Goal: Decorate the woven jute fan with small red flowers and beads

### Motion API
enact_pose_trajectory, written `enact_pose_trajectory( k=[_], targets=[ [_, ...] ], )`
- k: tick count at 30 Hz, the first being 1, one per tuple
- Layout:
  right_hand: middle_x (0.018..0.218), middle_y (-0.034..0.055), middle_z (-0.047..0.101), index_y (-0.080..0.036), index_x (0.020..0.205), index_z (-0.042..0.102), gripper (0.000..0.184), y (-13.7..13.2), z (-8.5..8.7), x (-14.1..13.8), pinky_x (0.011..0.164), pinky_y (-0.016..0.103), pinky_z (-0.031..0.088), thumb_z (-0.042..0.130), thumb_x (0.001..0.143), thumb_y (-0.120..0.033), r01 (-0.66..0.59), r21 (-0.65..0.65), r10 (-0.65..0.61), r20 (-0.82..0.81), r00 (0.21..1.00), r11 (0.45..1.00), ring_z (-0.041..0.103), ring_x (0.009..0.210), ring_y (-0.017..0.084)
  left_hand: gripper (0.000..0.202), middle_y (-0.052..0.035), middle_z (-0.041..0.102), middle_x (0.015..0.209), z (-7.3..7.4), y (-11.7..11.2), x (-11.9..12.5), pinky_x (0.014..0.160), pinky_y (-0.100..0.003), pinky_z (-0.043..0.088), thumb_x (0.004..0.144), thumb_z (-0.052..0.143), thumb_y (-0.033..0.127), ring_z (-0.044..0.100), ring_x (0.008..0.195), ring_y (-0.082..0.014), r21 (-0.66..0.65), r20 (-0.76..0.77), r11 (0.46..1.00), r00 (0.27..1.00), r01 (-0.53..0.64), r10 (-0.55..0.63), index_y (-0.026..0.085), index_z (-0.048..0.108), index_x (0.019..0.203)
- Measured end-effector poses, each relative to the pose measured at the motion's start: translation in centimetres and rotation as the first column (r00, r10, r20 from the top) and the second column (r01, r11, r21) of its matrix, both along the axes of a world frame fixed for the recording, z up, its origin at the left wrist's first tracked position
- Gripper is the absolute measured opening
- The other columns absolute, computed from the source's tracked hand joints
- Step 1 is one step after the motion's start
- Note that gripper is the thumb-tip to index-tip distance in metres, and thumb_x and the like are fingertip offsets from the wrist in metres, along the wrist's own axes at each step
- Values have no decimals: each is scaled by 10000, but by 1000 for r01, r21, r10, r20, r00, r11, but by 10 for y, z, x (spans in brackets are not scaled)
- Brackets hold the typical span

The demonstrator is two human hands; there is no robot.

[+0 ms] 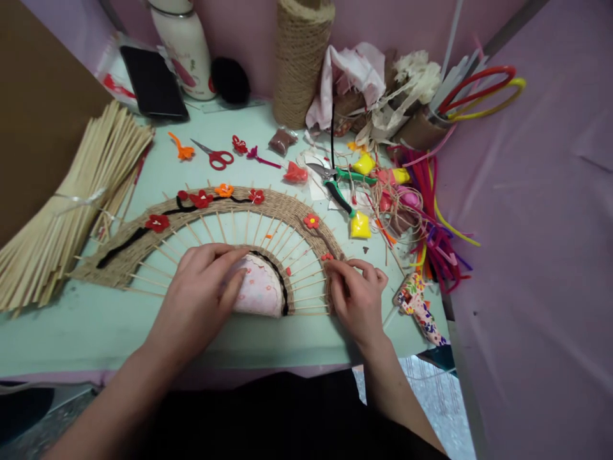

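Note:
A half-round fan of wooden sticks and woven twine lies flat on the pale green table. Red and orange flowers and a black cord decorate its twine band. My left hand rests flat on the fan's pink fabric centre, fingers stretched out. At the right end of the twine band my right hand has its fingers curled together, pinching there. What they pinch is too small to name.
A bundle of wooden sticks lies left. Red scissors, green-handled pliers, yellow packets, loose twine and pipe cleaners crowd the right. A twine spool, bottle and phone stand behind. A patterned glue gun lies beside my right hand.

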State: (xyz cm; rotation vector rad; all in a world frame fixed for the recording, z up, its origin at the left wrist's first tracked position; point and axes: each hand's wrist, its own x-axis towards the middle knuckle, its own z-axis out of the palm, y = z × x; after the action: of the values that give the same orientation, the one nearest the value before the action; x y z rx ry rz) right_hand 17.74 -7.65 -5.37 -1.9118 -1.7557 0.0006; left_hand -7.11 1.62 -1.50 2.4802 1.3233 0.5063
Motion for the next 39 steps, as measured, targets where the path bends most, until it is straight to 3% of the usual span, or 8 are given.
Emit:
enact_pose_trajectory(
  k=[8,18,22,28,32,35,37,39],
  targets=[
    [943,21,737,-228,1068,647,216,-3,5,2,898,382,303,543,907,-129,48,76,-47,-18,999,996,616,975,196,285,-83,629,1027,0,-1,-2,915,-415,460,929,486,292,570,995,-250,-10,32,1000,999,-24,25,193,633,1151],
    [957,26,736,-230,1084,642,208,-3,5,-1,891,396,291,557,908,-158,40,29,-40,1,999,999,606,997,208,260,-81,634,1033,-1,-3,-1,908,-406,457,914,513,281,569,987,-245,-28,53,999,998,-38,40,196,654,1116],
    [976,37,728,-230,1116,624,232,-2,9,-7,909,396,315,553,906,-162,9,54,-6,-56,998,999,606,1006,211,213,-74,624,998,-6,-1,27,882,-385,443,923,517,244,537,965,-228,-64,73,994,994,89,-84,192,699,1019],
    [1000,38,727,-228,1123,610,229,-3,8,-13,908,397,333,546,913,-163,-28,52,34,-111,993,998,609,1002,209,206,-79,557,984,-16,13,62,806,-398,408,918,516,199,454,1008,-259,-168,-89,935,939,313,-331,203,722,911],
    [982,35,729,-230,1119,606,229,-5,9,-12,900,400,338,551,909,-158,-28,59,35,-116,993,998,608,994,213,188,-82,562,973,-13,19,64,811,-408,411,895,526,168,459,996,-255,-218,-101,922,932,322,-349,177,691,805],
    [973,32,729,-234,1112,610,224,-6,12,-12,897,400,350,547,911,-157,-32,63,41,-147,988,997,611,989,211,156,-79,595,955,-9,19,63,858,-409,425,887,539,192,496,987,-245,-269,68,917,955,295,-287,176,663,793],
    [969,34,726,-238,1111,615,224,-6,15,-14,902,404,367,542,914,-161,-39,67,52,-199,979,997,616,984,209,108,-51,627,894,-6,17,63,838,-365,447,871,568,232,550,913,-212,-427,277,862,947,273,-162,185,649,817],
    [969,38,725,-239,1108,622,223,-6,17,-17,902,404,397,541,915,-166,-53,84,75,-292,953,995,624,975,204,117,-26,646,826,-4,12,64,768,-314,463,843,605,296,583,812,-178,-645,432,709,901,285,31,185,641,831]
  ],
)
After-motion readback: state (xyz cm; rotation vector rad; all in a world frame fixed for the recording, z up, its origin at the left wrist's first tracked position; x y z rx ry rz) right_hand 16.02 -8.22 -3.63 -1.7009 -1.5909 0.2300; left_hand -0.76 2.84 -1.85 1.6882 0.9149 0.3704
